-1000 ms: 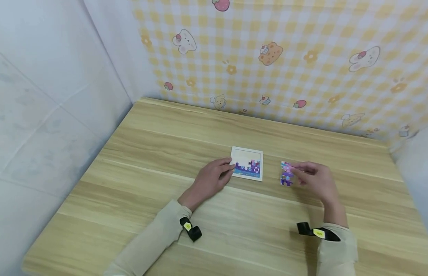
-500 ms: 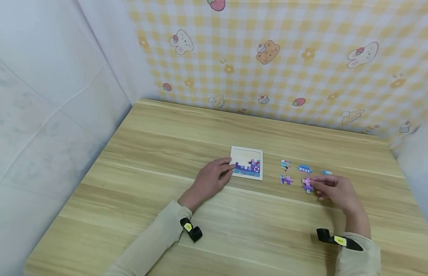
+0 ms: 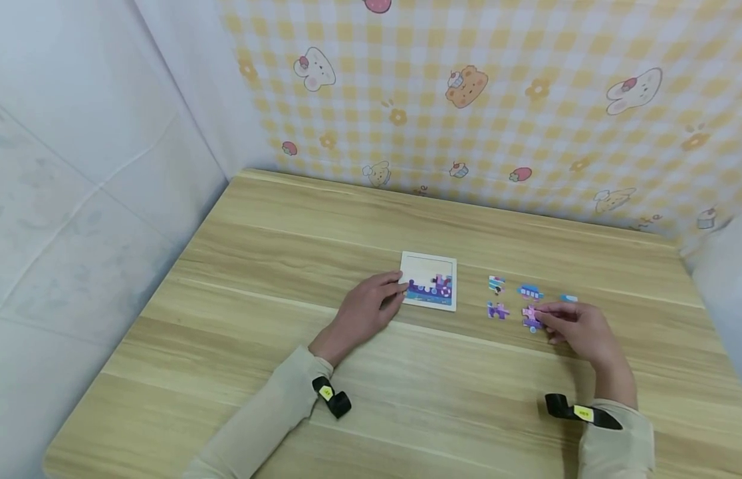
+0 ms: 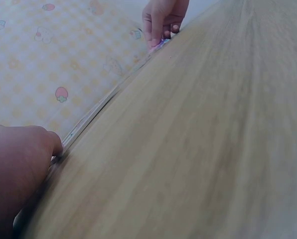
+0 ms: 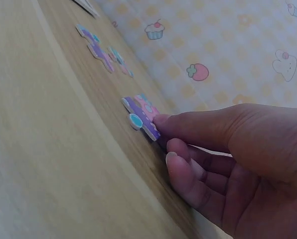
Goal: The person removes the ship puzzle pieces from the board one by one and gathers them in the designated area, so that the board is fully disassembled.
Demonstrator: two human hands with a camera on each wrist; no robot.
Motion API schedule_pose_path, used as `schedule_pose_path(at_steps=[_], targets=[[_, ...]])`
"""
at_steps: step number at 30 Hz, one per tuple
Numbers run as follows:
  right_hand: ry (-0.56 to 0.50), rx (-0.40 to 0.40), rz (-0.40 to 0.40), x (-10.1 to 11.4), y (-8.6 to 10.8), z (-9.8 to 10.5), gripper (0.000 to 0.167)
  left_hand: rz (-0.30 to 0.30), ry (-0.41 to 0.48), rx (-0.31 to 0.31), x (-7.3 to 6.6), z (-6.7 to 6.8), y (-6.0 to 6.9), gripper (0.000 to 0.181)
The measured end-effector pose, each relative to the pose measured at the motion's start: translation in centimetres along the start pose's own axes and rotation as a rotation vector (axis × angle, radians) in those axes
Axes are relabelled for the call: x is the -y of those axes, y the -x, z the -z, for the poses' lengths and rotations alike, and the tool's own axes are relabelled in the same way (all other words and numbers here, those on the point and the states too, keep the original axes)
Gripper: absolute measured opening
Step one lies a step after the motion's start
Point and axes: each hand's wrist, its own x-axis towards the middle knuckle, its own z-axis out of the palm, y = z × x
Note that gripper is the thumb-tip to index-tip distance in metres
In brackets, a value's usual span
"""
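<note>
A square white puzzle frame [image 3: 428, 305] lies mid-table, its lower part and right side filled with purple, blue and pink pieces. My left hand [image 3: 360, 318] grips its left edge between thumb and fingers. To the right, my right hand [image 3: 586, 332] pinches a pink and purple piece [image 3: 532, 319] between thumb and forefinger; the right wrist view shows this piece [image 5: 141, 117] tilted at the fingertips [image 5: 163, 122]. Beside it lie a purple piece [image 3: 497, 310], a striped piece [image 3: 496, 285], a blue piece with white windows [image 3: 530, 291] and a light blue piece [image 3: 568, 298], partly behind the right hand.
The wooden table [image 3: 275, 253] meets a yellow checked cloth [image 3: 359, 80] with cartoon prints at the back. A white sheet [image 3: 78, 166] hangs along the left side. Black straps with yellow labels go round both sleeves.
Over the last second my right hand moved right with the pink and purple piece, uncovering several loose pieces. Since half a second ago it has barely shifted. My left hand stays on the frame.
</note>
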Motion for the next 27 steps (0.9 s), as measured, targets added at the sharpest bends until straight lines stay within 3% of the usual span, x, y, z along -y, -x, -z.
schedule_pose_path(at_steps=[27], targets=[[-0.011, -0.008, -0.044, -0.37, -0.11, -0.16, 0.03, 0.002, -0.003, 0.01, -0.02, 0.18, -0.02, 0.03]])
